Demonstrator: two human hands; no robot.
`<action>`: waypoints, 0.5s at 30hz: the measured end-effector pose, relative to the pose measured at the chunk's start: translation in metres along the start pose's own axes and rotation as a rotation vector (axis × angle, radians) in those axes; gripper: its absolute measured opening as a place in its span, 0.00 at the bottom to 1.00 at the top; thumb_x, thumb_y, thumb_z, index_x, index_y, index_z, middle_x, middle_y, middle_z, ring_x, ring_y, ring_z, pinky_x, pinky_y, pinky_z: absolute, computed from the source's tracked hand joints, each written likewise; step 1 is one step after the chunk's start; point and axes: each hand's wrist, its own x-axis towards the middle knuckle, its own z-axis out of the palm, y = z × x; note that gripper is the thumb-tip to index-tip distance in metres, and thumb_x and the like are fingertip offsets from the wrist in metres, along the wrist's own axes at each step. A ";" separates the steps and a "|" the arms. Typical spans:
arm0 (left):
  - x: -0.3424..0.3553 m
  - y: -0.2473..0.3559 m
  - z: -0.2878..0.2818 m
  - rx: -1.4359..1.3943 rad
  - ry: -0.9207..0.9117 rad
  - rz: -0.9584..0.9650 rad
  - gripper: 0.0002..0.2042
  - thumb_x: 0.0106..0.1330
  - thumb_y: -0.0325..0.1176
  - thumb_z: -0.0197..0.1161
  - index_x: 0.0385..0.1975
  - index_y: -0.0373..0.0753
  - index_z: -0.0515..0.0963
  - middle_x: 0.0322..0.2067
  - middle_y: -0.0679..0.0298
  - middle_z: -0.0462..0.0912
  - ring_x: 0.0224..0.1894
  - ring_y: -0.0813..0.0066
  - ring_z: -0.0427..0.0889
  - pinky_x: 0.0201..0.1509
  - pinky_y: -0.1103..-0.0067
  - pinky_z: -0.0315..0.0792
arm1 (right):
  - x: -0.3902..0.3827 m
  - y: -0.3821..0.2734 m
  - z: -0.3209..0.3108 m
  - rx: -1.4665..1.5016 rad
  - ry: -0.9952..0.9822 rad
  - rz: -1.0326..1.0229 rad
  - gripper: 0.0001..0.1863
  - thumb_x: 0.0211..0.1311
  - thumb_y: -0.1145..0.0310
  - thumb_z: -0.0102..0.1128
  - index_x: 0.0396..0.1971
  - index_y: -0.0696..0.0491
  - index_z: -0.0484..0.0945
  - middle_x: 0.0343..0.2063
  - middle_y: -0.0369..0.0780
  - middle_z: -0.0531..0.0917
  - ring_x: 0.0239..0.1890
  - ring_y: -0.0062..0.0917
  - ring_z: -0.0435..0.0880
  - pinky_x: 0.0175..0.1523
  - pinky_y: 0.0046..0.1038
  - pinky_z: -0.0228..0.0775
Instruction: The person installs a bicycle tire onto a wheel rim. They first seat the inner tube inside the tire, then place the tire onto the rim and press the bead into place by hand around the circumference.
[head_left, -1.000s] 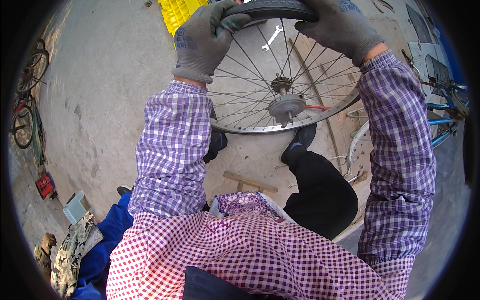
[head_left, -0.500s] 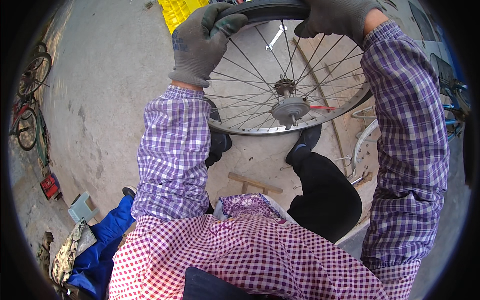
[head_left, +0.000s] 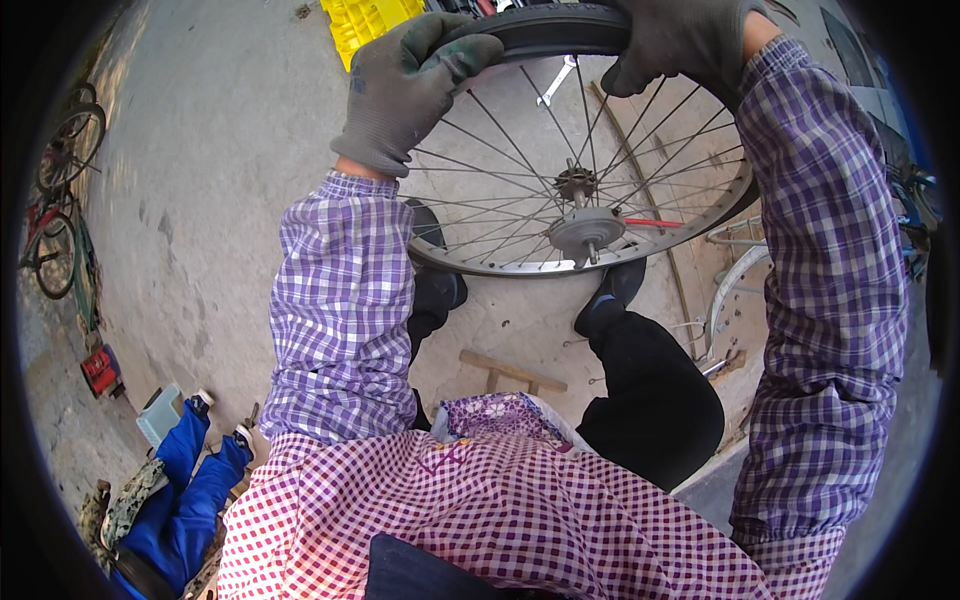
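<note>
A spoked bicycle wheel [head_left: 500,268] leans up in front of me, its near edge low by my feet. The black tire [head_left: 560,35] runs along the raised far edge. My left hand [head_left: 415,90], in a grey glove, is closed round the tire at the upper left, thumb on top. At the upper right my right hand [head_left: 690,45], gloved too, grips the same tire with its thumb inside the rim. Between the spokes stands the hub [head_left: 587,228] with a round drum, a sprocket [head_left: 577,183] and an axle stub. My fingertips under the tire are hidden.
Beyond the wheel lie an open-end wrench [head_left: 556,82] and a yellow plastic case [head_left: 365,22]. A red-handled tool [head_left: 655,222] shows past the spokes. Nearer are a small wooden piece [head_left: 512,370] and a bare rim [head_left: 722,300]. Someone in blue trousers [head_left: 190,510] sits at lower left.
The wheel has shifted slightly right and its top edge slightly down, with both hands still gripping the tire. At lower left, the other person's legs have moved, and both feet show now.
</note>
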 end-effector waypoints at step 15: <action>0.004 -0.007 0.002 0.090 0.018 0.105 0.18 0.71 0.51 0.67 0.46 0.43 0.87 0.33 0.60 0.89 0.34 0.67 0.86 0.39 0.71 0.78 | 0.000 0.016 0.040 0.047 0.411 -0.129 0.22 0.47 0.50 0.77 0.35 0.53 0.86 0.32 0.49 0.87 0.40 0.45 0.87 0.47 0.41 0.78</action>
